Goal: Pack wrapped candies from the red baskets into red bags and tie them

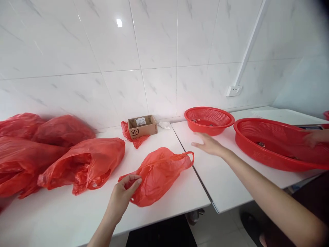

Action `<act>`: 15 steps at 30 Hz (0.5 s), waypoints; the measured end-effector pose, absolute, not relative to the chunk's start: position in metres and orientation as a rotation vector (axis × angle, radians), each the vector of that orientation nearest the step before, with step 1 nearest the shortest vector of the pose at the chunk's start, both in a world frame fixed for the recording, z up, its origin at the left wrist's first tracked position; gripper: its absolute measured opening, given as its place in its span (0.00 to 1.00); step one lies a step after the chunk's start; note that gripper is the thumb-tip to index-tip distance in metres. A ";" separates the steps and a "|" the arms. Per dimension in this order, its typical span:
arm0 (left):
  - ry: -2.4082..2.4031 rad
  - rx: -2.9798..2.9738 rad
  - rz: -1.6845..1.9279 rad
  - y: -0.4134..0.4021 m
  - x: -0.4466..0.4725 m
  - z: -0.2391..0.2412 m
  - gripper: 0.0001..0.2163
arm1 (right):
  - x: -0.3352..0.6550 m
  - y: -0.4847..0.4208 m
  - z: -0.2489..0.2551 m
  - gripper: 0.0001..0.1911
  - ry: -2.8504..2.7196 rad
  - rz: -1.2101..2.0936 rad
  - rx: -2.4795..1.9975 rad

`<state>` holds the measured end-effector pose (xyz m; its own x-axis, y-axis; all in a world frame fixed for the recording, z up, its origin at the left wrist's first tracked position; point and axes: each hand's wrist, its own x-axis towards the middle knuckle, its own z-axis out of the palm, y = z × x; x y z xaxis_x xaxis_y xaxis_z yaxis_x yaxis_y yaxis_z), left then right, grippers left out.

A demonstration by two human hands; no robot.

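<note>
My left hand (125, 193) pinches the near left edge of a red plastic bag (160, 175), thumb on top. The bag lies on the white table with its mouth partly open and one handle loop pointing right. Nothing can be made out inside it. My right hand (208, 144) is stretched out over the table to the right of the bag, fingers extended and holding nothing. Just beyond it stands a small red colander (209, 129) with a few small shiny pieces at its bottom.
Several filled red bags (102, 154) crowd the left side. A small cardboard box (144, 129) stands by the wall on red plastic. At right, a co-worker's hand (315, 138) is over a large red basket (269, 159). A gap (203, 188) divides the tables.
</note>
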<state>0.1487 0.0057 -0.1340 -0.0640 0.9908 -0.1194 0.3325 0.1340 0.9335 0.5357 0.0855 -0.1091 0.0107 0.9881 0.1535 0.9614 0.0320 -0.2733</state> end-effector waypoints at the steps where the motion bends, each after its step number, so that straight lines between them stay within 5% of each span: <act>1: 1.516 1.309 0.964 0.002 0.145 -0.132 0.24 | 0.546 0.099 -0.108 0.35 -1.925 -0.014 -2.103; 8: 1.453 1.357 0.856 -0.021 0.119 -0.110 0.25 | 0.559 0.152 -0.104 0.18 -1.848 -0.223 -2.225; 15: 1.450 1.436 0.822 -0.028 0.098 -0.128 0.24 | 0.469 0.125 -0.093 0.17 -2.140 -0.274 -1.973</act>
<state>0.0978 -0.0277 -0.1279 0.0884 0.9854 -0.1455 0.3815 0.1014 0.9188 0.4695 0.1251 -0.0934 -0.0763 0.9561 0.2829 0.9965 0.0825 -0.0100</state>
